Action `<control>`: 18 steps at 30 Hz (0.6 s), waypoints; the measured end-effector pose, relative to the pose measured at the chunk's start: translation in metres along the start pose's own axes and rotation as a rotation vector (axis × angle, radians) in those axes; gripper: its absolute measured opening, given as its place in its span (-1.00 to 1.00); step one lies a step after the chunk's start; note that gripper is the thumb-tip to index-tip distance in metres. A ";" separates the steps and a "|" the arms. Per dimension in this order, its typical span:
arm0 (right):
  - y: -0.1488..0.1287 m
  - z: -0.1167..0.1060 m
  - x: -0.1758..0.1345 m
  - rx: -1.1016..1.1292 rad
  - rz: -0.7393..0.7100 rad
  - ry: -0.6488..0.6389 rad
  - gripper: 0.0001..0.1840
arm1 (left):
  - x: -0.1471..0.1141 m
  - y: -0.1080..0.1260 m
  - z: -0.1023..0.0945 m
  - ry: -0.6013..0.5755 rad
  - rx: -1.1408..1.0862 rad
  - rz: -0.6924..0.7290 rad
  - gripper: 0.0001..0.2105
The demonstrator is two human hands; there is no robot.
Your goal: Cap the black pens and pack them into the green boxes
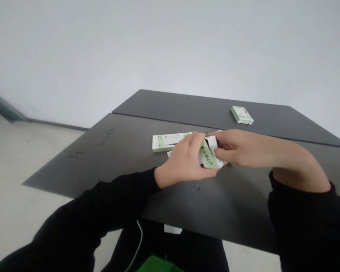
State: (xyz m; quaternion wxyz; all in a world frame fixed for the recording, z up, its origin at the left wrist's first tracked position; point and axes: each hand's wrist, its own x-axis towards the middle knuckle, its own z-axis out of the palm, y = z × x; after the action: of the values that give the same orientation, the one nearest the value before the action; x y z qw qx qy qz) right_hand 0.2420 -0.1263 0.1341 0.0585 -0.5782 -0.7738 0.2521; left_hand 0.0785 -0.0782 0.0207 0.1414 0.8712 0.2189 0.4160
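My left hand (185, 159) is wrapped around a small green-and-white cardboard box (208, 155) with dark lettering, which is tilted over the table. At the box's far right end my right hand (234, 147) has its fingers bent in and closed around a white part (212, 142). Whether that part is a flap or something inside the box I cannot tell. Behind my left hand lies a longer green-and-white box (166, 142), its right portion hidden by my hands. Other pale edges show below and beside my hands, mostly covered.
Another green-and-white box (241, 115) lies flat farther back on the right. The dark grey table (107, 151) has a seam across it and some scuff marks. A white wall (170, 45) stands behind. Under the near edge a pale cable (140, 238) hangs by my legs.
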 end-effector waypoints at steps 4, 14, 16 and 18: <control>0.009 -0.003 0.005 0.175 -0.009 -0.094 -0.82 | -0.004 -0.005 -0.002 0.008 0.033 0.010 -0.42; 0.008 0.002 0.008 0.364 -0.039 -0.134 -0.66 | -0.007 -0.006 -0.007 -0.040 0.067 0.048 -0.44; 0.008 0.001 0.010 0.363 -0.045 -0.138 -0.66 | -0.007 -0.005 -0.006 -0.020 0.048 0.040 -0.45; 0.009 -0.002 0.011 0.390 -0.022 -0.133 -0.64 | -0.007 -0.005 -0.007 0.001 0.012 0.045 -0.43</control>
State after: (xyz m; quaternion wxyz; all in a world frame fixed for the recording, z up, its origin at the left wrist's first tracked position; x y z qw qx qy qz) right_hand 0.2472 -0.1141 0.1294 0.1207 -0.5294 -0.7188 0.4341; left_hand 0.0675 -0.0772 0.0186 0.1268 0.8765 0.2017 0.4184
